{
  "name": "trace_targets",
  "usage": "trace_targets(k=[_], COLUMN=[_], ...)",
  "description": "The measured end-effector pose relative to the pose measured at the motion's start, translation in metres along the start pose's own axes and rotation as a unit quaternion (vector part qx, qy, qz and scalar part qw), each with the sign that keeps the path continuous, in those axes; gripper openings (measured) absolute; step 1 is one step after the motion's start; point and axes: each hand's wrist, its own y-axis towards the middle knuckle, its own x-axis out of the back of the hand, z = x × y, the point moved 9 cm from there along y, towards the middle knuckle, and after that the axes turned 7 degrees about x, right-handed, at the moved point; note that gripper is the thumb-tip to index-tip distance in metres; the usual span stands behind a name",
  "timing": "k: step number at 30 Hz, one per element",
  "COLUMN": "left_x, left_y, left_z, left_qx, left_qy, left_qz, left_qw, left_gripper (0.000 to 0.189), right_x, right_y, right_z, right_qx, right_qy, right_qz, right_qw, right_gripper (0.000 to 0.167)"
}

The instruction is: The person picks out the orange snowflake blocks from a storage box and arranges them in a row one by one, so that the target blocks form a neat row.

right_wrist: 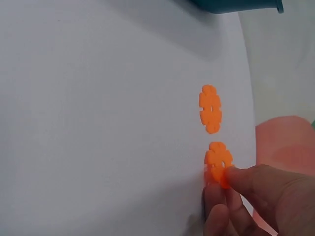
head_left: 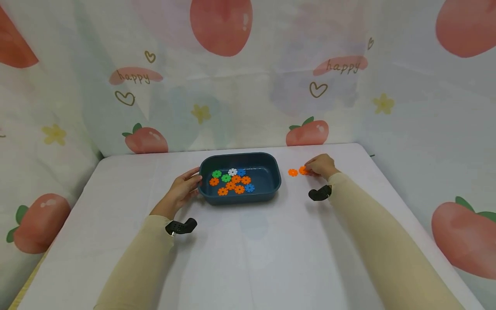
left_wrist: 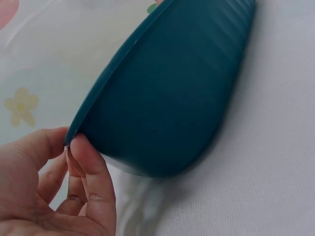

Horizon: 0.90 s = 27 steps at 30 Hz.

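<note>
A dark teal plastic basin [head_left: 263, 196] stands on the table, holding several flower-shaped notched discs in orange, green, blue and white. My left hand [head_left: 185, 189] pinches the basin's left rim between thumb and finger, as the left wrist view shows up close. To the right of the basin, my right hand [head_left: 321, 165] pinches an orange disc [right_wrist: 217, 162] between thumb and fingers, at or just above the cloth. Another orange disc [head_left: 292, 172] lies flat on the cloth between that hand and the basin.
A white cloth [head_left: 248, 249] covers the table. Behind and at both sides hangs a printed curtain [head_left: 248, 103] with fruit, hearts and yellow flowers. Black wrist cameras are strapped on both wrists, the right one [head_left: 320, 193] low over the cloth.
</note>
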Motion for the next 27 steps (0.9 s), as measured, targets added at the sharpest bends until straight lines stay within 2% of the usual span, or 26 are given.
trace_targets(k=[10, 16, 27], left_x=[0.000, 0.000, -0.001], left_y=[0.000, -0.001, 0.000], left_z=[-0.001, -0.001, 0.000], left_qx=[0.001, -0.001, 0.000], left_qy=[0.002, -0.005, -0.019], left_qz=[-0.007, -0.006, 0.002], left_qw=[1.0000, 1.0000, 0.9998], left_gripper=[0.051, 0.050, 0.051], right_x=[0.001, 0.002, -0.016], right_y=[-0.005, -0.011, -0.032], right_z=[0.005, 0.020, 0.075], right_qx=[0.017, 0.056, 0.133], right_qy=[-0.021, -0.051, 0.020], right_qz=[-0.012, -0.031, -0.030], right_qw=[0.9996, 0.9966, 0.9905], right_gripper=[0.028, 0.030, 0.029])
